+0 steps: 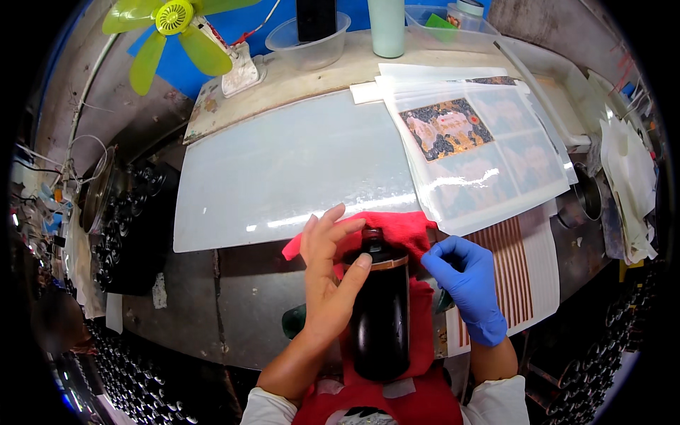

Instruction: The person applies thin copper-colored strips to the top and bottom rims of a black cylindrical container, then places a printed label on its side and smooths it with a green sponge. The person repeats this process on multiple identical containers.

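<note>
A glossy black bottle (pixel 380 322) lies in front of me, its neck pointing away, on a red cloth (pixel 423 319). A thin copper-brown strip (pixel 388 264) runs around its shoulder. My bare left hand (pixel 331 265) is at the left of the neck, fingers spread and stretched out, the thumb tip resting near the strip. In its blue glove, my right hand (pixel 464 280) has thumb and forefinger pinched together just right of the strip's end, by the edge of the cloth. Whatever is between those fingertips is too small to make out.
Copper-brown strips on a white sheet (pixel 545 283) lie at right. Behind are a pale grey board (pixel 297 170) and printed decal sheets (pixel 453 188). A green fan (pixel 173 18), plastic bowl (pixel 304 49) with a phone (pixel 316 21) and pale green tumbler (pixel 387 32) stand at the back.
</note>
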Demonstrator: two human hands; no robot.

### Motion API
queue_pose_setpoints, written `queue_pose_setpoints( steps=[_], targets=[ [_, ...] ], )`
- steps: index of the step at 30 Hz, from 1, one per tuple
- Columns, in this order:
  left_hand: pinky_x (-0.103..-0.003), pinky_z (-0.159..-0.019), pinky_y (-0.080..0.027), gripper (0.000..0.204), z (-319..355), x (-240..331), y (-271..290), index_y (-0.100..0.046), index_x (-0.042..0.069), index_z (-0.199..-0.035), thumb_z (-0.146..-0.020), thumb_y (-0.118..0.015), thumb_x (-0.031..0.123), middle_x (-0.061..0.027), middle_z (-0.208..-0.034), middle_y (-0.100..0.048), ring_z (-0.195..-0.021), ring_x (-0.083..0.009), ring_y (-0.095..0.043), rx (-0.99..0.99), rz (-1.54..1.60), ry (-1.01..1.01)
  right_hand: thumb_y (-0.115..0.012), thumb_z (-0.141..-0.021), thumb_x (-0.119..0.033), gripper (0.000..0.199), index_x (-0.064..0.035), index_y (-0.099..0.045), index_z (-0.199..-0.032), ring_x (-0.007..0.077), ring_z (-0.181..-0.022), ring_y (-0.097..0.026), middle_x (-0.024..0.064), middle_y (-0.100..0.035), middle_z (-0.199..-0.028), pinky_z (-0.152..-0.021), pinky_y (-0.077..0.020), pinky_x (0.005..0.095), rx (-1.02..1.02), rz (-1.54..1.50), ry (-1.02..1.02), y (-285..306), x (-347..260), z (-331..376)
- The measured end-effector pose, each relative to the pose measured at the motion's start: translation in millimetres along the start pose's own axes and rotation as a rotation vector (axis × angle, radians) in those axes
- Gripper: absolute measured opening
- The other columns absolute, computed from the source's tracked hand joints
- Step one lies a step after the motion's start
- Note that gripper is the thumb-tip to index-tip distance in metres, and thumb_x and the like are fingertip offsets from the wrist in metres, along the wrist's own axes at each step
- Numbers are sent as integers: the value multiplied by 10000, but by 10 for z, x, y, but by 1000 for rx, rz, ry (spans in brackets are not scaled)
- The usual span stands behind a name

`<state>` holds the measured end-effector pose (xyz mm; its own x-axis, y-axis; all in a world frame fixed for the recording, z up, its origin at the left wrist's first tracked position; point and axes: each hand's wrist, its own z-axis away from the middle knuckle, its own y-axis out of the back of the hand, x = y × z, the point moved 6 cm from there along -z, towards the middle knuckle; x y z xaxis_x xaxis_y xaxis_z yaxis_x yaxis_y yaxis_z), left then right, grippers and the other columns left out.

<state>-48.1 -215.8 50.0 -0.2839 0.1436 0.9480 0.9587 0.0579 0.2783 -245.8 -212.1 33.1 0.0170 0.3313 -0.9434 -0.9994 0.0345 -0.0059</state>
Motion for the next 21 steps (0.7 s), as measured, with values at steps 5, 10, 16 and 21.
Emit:
queue_pose_setpoints(
  steps=[5, 10, 16, 21],
  targets=[
    [-473, -1090, -118, 406, -2, 41, -43, -567, 93, -1165, -768, -655, 100, -131, -1362, -399, -1331, -349, -190, 42, -129, -45, -691, -808, -114, 127, -2, -637, -833, 27, -541, -525, 12, -618, -698, -425, -440, 196, -50, -28, -21, -14, 73, 6],
    [-474, -1091, -125, 469, -12, 99, -58, -528, 88, -1214, -766, -663, 121, -132, -1372, -390, -1336, -351, -186, 23, -162, -55, -680, -818, -111, 129, 5, -632, -844, 35, -537, -527, 27, -619, -699, -416, -460, 210, -85, -59, -44, -8, 81, 9],
    [-475, -1102, -94, 547, -9, 30, -27, -471, 69, -1274, -779, -666, 196, -140, -1401, -364, -1356, -343, -163, 7, 29, -36, -689, -812, -125, 136, 1, -643, -835, 32, -563, -527, 15, -619, -694, -450, -446, 205, -66, -40, -25, 71, 159, -5],
    [-474, -1105, -68, 532, -4, 55, -71, -478, 68, -1267, -792, -669, 212, -148, -1393, -366, -1347, -346, -171, 8, -183, -60, -704, -802, -144, 143, -12, -656, -830, 23, -591, -521, -8, -616, -687, -527, -430, 189, -48, -30, -24, 112, 198, -18]
  ],
)
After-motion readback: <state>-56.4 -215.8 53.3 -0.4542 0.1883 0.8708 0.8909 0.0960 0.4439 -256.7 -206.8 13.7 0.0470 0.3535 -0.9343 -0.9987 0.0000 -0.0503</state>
